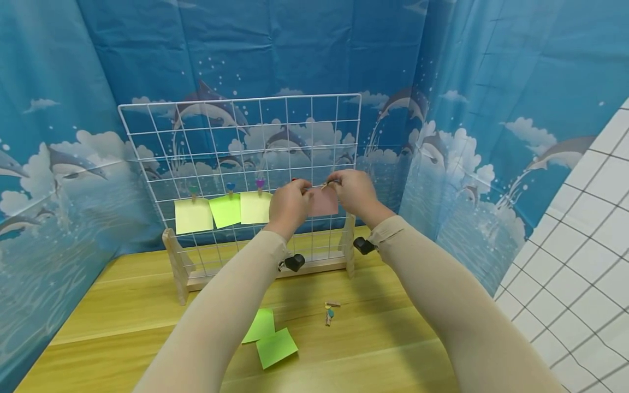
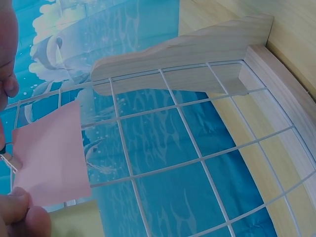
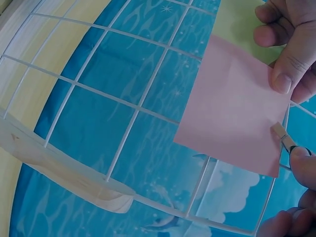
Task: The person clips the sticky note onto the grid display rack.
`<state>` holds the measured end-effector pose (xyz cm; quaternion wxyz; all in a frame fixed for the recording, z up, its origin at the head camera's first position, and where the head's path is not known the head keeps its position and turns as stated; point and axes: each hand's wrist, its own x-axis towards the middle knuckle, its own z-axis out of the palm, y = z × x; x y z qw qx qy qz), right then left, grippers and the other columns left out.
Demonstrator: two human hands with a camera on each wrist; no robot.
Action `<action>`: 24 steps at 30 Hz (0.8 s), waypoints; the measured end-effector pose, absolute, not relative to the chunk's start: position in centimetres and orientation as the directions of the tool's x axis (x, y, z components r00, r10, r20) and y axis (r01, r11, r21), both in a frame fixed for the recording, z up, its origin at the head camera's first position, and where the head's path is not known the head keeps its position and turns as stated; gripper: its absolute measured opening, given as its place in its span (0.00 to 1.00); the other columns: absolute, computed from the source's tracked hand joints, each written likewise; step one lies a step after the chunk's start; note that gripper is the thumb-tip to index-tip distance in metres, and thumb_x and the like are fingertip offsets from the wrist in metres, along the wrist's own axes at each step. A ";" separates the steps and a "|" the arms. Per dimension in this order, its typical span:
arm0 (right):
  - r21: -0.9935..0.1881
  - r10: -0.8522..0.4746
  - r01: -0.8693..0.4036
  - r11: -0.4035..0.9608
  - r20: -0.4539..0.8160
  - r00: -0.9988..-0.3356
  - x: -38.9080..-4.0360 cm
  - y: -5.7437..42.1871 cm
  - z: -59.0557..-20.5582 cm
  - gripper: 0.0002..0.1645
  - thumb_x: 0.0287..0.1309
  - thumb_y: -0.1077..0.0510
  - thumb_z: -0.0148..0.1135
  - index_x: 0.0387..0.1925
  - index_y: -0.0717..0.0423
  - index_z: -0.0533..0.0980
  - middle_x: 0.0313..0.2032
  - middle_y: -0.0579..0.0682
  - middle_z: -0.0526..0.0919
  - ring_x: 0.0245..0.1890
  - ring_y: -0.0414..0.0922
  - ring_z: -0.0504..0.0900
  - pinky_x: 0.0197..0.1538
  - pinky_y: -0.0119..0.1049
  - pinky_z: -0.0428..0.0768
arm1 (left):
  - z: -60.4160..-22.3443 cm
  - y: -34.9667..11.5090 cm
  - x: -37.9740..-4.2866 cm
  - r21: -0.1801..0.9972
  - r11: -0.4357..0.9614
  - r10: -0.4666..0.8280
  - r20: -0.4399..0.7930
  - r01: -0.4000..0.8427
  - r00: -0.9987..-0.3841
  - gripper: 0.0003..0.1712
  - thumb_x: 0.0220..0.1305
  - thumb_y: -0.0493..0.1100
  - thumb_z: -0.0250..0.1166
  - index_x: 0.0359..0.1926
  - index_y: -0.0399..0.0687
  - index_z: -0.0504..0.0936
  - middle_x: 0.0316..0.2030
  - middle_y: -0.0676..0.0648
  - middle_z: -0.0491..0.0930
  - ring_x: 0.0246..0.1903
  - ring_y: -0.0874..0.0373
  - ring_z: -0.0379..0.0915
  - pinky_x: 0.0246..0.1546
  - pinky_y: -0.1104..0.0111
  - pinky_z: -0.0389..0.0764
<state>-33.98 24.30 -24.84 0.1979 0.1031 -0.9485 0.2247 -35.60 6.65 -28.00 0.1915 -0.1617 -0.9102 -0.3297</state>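
1. Left hand (image 1: 290,203) pinches the pink note (image 1: 323,203) by its upper left corner, right hand (image 1: 357,192) pinches a clip (image 3: 282,134). Neither's wide.
2. Note sits between the hands, in front of the grid (image 1: 286,97). Clip's long axis crosses its top edge, tip over the paper, right hand nearer. Can't tell if it's got the grid too.
3. Wrist views show that tip way better; only the head view gets the loose green notes (image 1: 277,347) and spare clips (image 1: 328,316) on the worktop (image 1: 368,344).
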 end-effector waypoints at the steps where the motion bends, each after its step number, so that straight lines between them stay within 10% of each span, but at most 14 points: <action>1: -0.375 -0.112 -0.286 0.882 0.422 -0.900 -34.0 24.3 -24.8 0.18 0.82 0.54 0.52 0.61 0.51 0.84 0.43 0.54 0.92 0.18 0.44 0.74 0.29 0.38 0.75 | -28.0 6.6 -35.6 0.537 0.732 0.168 0.455 0.420 -0.875 0.18 0.80 0.52 0.61 0.63 0.55 0.85 0.51 0.50 0.89 0.44 0.54 0.86 0.45 0.59 0.87; 13: -0.319 -0.139 -0.274 0.907 0.388 -0.911 -34.2 24.0 -24.6 0.19 0.83 0.55 0.51 0.63 0.50 0.82 0.57 0.54 0.88 0.45 0.51 0.89 0.49 0.46 0.86 | -28.1 6.6 -35.5 0.519 0.745 0.164 0.467 0.420 -0.869 0.18 0.80 0.52 0.60 0.63 0.55 0.85 0.50 0.51 0.90 0.42 0.54 0.87 0.43 0.58 0.87; 24: -0.344 -0.129 -0.280 0.896 0.401 -0.907 -34.1 24.0 -25.1 0.20 0.83 0.55 0.49 0.66 0.50 0.81 0.55 0.55 0.89 0.26 0.48 0.82 0.34 0.41 0.79 | -28.1 6.7 -35.4 0.511 0.748 0.170 0.469 0.423 -0.867 0.18 0.80 0.51 0.60 0.63 0.55 0.85 0.49 0.50 0.90 0.40 0.54 0.86 0.41 0.59 0.87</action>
